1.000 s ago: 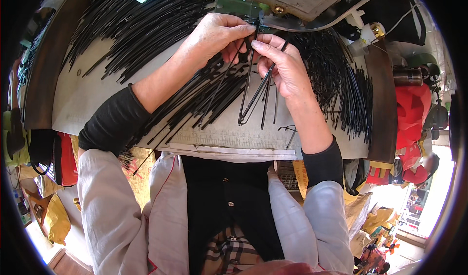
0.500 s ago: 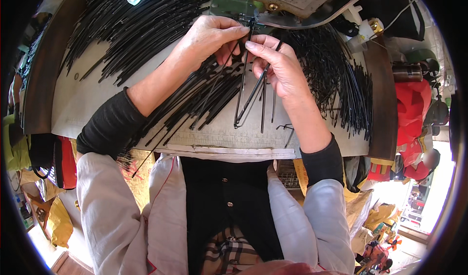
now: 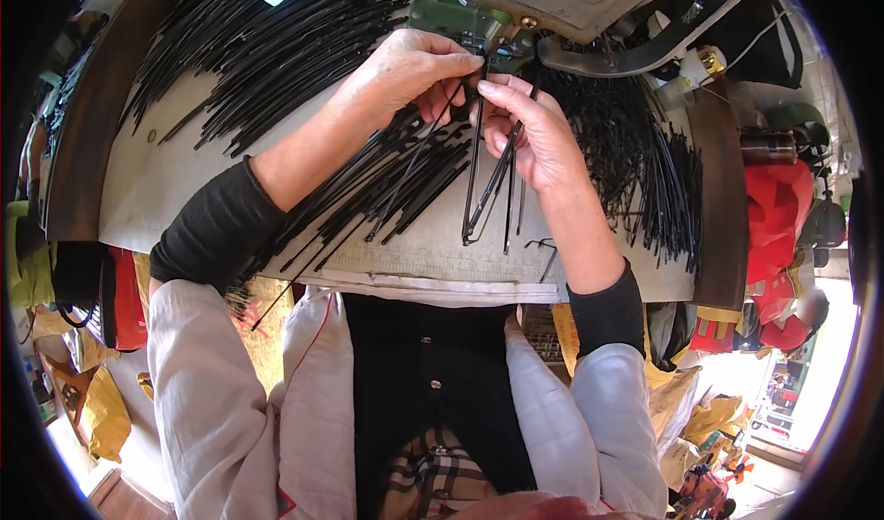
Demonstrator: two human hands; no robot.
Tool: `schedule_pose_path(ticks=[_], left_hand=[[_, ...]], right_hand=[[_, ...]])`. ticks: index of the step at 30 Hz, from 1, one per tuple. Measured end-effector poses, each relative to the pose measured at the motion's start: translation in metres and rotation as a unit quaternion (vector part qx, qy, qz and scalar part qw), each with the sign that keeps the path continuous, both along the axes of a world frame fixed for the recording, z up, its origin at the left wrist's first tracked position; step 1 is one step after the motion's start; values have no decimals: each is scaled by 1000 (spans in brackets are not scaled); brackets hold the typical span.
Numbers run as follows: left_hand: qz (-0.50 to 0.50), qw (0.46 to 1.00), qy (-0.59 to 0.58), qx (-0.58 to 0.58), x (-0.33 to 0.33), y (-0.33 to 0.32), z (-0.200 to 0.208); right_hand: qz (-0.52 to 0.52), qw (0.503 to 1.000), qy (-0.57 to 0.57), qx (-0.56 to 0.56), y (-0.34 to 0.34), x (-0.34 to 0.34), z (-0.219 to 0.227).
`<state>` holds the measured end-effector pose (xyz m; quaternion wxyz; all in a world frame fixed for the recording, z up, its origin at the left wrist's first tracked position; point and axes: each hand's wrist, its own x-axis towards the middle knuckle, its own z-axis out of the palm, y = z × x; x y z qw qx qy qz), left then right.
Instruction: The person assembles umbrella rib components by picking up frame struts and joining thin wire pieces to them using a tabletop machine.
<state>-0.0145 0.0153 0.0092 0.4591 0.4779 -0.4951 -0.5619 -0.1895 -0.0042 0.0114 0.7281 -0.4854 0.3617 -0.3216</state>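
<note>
Both hands work close together below a metal press [image 3: 566, 0]. My left hand [image 3: 405, 73] pinches the upper end of a thin black metal rib [image 3: 473, 165], of the jointed kind found in umbrellas. My right hand [image 3: 537, 138] grips the same rib near its top with thumb and fingertips. More black rods [image 3: 497, 172] hang from the right hand and meet the rib near its lower end. Another slim rod [image 3: 410, 165] slants down from the left fingers. The joint at the fingertips is too small to make out.
Long black rods [image 3: 304, 41] lie heaped at the far left, with a smaller bundle [image 3: 414, 184] below my hands. A dense pile of assembled ribs [image 3: 635, 151] covers the right side. A curved metal lever [image 3: 635, 62] reaches from the press. Dark wooden edges [image 3: 718, 188] border the table.
The curved lever has shifted right, away from my fingertips. Both hands keep their grip, and the ribs appear a little further right along with the slightly shifted view.
</note>
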Motion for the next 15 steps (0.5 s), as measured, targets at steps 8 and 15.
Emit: schedule_pose_path(ticks=[8, 15], left_hand=[[30, 994, -86, -54, -4, -2, 4], [-66, 977, -196, -43, 3, -3, 20]], right_hand=[[64, 998, -11, 5, 3, -5, -9], [108, 993, 26, 27, 19, -30, 10]])
